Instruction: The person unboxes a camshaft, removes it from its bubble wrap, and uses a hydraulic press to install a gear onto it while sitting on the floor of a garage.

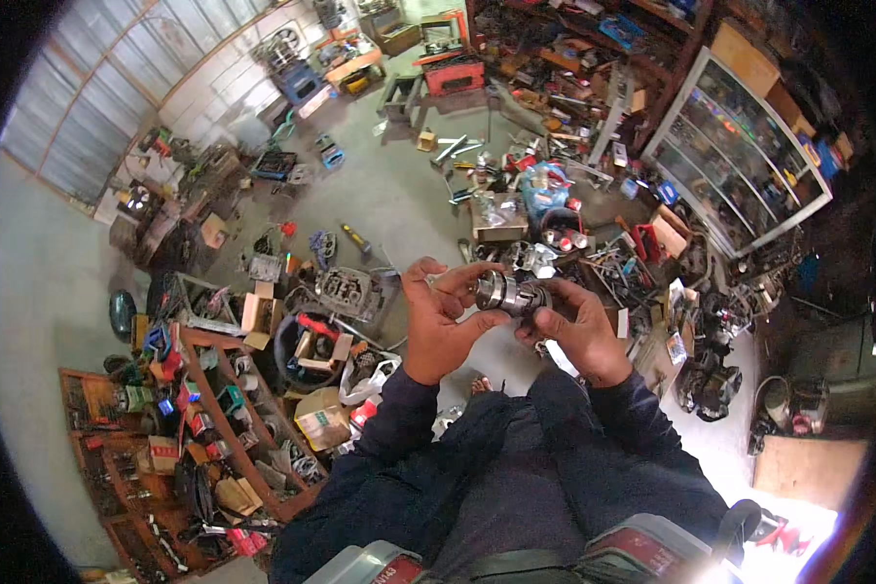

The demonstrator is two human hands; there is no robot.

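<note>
I hold a shiny steel part with round stepped lobes, like a short camshaft (pixel 504 298), up in front of me. My left hand (pixel 442 326) is on its left end, thumb along the underside and index finger reaching over the top. My right hand (pixel 584 331) grips its right end with thumb and curled fingers. The part lies roughly sideways between the two hands. Some of the fingers behind it are hidden. Below, my dark-clothed legs and a bare foot (pixel 484 386) show.
Engine castings (pixel 346 292), a black tub (pixel 292 350) and a wooden shelf unit (pixel 195 346) crowd my left. Piled parts, a bucket (pixel 562 234) and a glass-fronted cabinet (pixel 735 156) stand ahead right. Dark metal parts (pixel 711 380) lie right. Grey floor (pixel 360 185) shows ahead among scattered tools.
</note>
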